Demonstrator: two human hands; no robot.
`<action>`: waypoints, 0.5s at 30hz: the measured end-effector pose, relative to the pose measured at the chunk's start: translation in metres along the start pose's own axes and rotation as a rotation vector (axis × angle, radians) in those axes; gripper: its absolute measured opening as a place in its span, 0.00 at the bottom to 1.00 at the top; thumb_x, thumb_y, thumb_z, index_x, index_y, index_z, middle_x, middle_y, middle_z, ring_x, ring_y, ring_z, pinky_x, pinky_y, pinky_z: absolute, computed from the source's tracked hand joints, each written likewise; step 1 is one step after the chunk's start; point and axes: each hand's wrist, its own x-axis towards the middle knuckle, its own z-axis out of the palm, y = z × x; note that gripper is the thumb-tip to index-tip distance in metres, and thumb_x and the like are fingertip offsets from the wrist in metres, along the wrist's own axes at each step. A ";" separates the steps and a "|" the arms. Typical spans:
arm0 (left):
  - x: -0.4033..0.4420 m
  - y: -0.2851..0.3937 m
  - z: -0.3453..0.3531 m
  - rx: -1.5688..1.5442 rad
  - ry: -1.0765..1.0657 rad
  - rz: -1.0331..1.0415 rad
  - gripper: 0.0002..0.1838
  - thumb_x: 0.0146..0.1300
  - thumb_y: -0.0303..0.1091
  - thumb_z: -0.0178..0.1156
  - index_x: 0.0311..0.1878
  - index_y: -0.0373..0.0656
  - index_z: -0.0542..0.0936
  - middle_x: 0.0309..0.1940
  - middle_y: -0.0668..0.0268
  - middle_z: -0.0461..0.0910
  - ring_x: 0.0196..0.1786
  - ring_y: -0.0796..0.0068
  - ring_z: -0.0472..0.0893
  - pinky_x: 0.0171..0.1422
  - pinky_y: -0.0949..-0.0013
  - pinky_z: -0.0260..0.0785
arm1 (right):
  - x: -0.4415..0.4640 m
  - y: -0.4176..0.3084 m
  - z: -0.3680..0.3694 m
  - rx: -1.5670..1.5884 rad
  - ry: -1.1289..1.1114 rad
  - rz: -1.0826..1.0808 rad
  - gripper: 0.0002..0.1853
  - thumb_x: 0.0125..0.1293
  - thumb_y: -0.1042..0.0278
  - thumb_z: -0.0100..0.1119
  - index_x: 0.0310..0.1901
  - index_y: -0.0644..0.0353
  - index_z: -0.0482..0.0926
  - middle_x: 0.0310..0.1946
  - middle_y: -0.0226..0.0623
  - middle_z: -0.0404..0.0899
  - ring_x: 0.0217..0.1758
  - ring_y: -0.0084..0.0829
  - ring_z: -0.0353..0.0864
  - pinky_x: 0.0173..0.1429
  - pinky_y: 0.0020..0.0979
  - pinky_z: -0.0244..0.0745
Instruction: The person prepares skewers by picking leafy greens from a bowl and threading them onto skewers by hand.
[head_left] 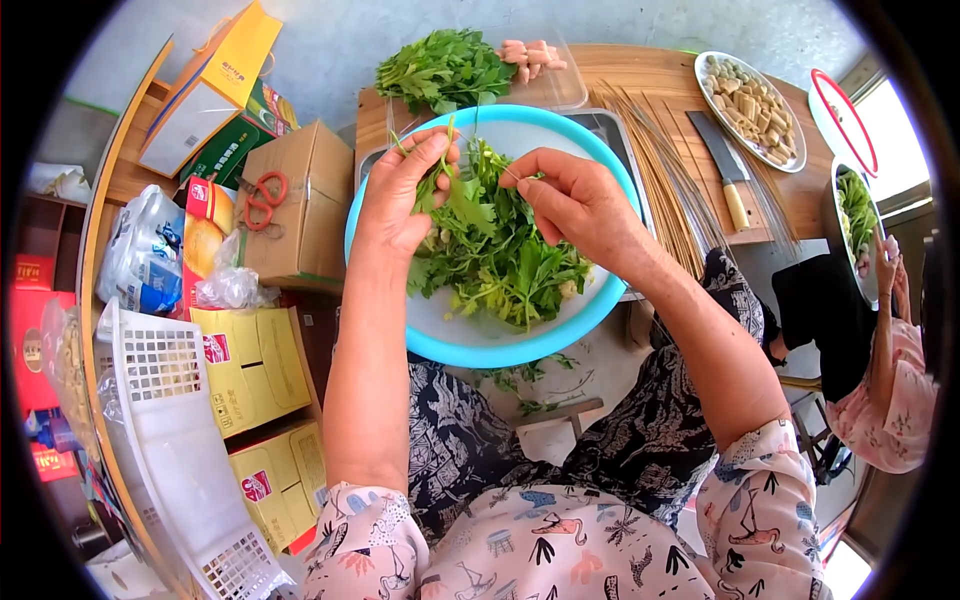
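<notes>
My left hand [405, 190] is closed around a leafy celery stalk [465, 203], whose cut green stem pokes up past the fingertips. Across from it, my right hand [570, 200] is pinched, thumb against forefinger; anything between them is too thin to make out. Both hands hover over a wide basin [385, 325] with a bright blue rim and a pale inside. A heap of leafy celery [500, 265] lies in the basin, under and between my hands.
Behind the basin are a celery bunch [445, 68] and pink pieces [532, 58] on a clear tray. To the right lie thin skewers [655, 150], a cleaver [722, 165] and a food plate [752, 108]. Boxes [300, 200] and scissors [264, 200] stand left. Another person [880, 400] sits right.
</notes>
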 end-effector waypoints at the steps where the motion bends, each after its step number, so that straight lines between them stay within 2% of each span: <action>1: 0.000 0.000 0.000 0.000 0.000 0.000 0.09 0.61 0.37 0.64 0.43 0.47 0.82 0.31 0.75 0.79 0.27 0.86 0.73 0.29 0.81 0.62 | 0.000 0.000 0.000 -0.007 0.002 0.000 0.09 0.68 0.70 0.48 0.42 0.64 0.77 0.13 0.27 0.69 0.17 0.15 0.67 0.22 0.23 0.60; 10: 0.000 -0.001 0.001 0.016 0.001 0.010 0.08 0.60 0.36 0.64 0.41 0.47 0.82 0.30 0.75 0.80 0.27 0.86 0.73 0.28 0.81 0.62 | 0.000 0.000 0.002 -0.019 0.002 -0.002 0.10 0.68 0.69 0.48 0.42 0.64 0.77 0.13 0.27 0.70 0.17 0.16 0.68 0.23 0.25 0.61; 12: 0.000 -0.002 0.001 0.034 -0.001 0.011 0.10 0.59 0.39 0.66 0.41 0.50 0.80 0.30 0.76 0.80 0.27 0.89 0.73 0.26 0.85 0.60 | 0.001 0.000 0.002 -0.025 0.002 -0.003 0.10 0.68 0.69 0.48 0.42 0.64 0.77 0.13 0.28 0.70 0.17 0.16 0.68 0.23 0.25 0.62; 15: 0.001 -0.002 0.000 0.035 -0.013 0.008 0.10 0.58 0.39 0.67 0.41 0.51 0.80 0.30 0.76 0.80 0.27 0.89 0.73 0.27 0.85 0.61 | 0.001 0.001 0.003 -0.020 0.009 -0.007 0.10 0.68 0.69 0.48 0.42 0.64 0.77 0.13 0.28 0.70 0.17 0.17 0.69 0.23 0.25 0.62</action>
